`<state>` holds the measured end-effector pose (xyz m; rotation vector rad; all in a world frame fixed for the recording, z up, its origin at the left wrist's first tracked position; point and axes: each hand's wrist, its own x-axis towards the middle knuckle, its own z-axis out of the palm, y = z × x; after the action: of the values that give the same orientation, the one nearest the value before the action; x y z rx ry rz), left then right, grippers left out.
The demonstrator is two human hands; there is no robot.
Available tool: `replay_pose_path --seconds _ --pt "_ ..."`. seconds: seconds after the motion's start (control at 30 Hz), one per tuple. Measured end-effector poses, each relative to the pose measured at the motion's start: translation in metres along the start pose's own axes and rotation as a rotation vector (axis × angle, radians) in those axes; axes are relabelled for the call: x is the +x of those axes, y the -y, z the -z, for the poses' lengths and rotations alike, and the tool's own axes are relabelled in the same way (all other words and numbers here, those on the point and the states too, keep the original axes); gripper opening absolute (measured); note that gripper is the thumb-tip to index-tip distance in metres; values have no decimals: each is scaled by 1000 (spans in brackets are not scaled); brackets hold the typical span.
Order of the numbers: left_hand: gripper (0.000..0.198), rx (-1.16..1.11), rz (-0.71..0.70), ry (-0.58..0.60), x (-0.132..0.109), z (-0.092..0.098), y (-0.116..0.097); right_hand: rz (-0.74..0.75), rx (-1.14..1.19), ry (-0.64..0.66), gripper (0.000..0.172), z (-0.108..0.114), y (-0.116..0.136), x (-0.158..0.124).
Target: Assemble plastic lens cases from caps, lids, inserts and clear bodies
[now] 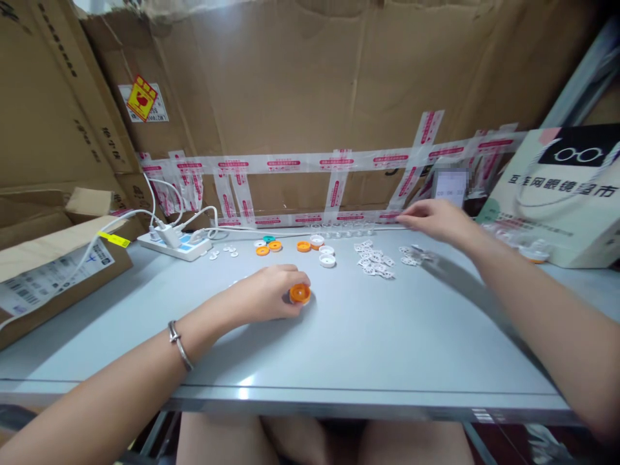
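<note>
Well, my left hand (271,294) sits low over the table (378,349), wrist angled in from the left, thumb and fingers clamped round the orange cap (300,294) at their tips. My right hand (433,219) reaches further out, raised, its fingers pointing left; whether they meet or grip anything, I can't tell. Small white pieces (375,260) lie near those fingertips, on my side.
</note>
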<state>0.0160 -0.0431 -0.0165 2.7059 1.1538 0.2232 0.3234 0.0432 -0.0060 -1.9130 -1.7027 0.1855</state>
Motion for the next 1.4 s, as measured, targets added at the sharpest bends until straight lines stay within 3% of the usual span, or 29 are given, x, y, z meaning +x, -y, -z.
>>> replay_pose_path --seconds 0.1,0.2,0.4,0.6,0.7,0.77,0.8,0.9,1.07,1.2,1.4 --pt "34 32 9 6 -1 0 -1 -64 -98 47 23 8 -39 21" --pt "35 67 18 0 -2 -1 -1 -60 -126 182 19 -1 -58 28" --pt "40 94 0 -39 0 -5 2 -58 -180 218 6 -22 -63 35" --pt "39 86 -26 -122 3 -15 8 -48 -213 76 15 -17 -56 33" --pt "38 48 -48 -225 5 -17 9 -47 -170 -41 7 -9 -42 28" --pt "39 0 -62 -319 7 -17 9 9 12 -80 22 -8 -23 19" --pt "38 -27 -67 -360 7 -16 8 58 249 -92 29 -10 -11 12" --pt "32 -96 -85 -448 9 -15 5 172 862 24 33 -23 34 -18" --pt "28 -213 -97 -561 10 -14 -1 59 1251 299 29 -47 92 -71" --pt "31 -284 -72 -672 12 -14 -4 -18 1373 376 27 -51 106 -93" --pt "8 -250 -149 -849 14 -13 -2 14 1478 371 29 -50 106 -98"
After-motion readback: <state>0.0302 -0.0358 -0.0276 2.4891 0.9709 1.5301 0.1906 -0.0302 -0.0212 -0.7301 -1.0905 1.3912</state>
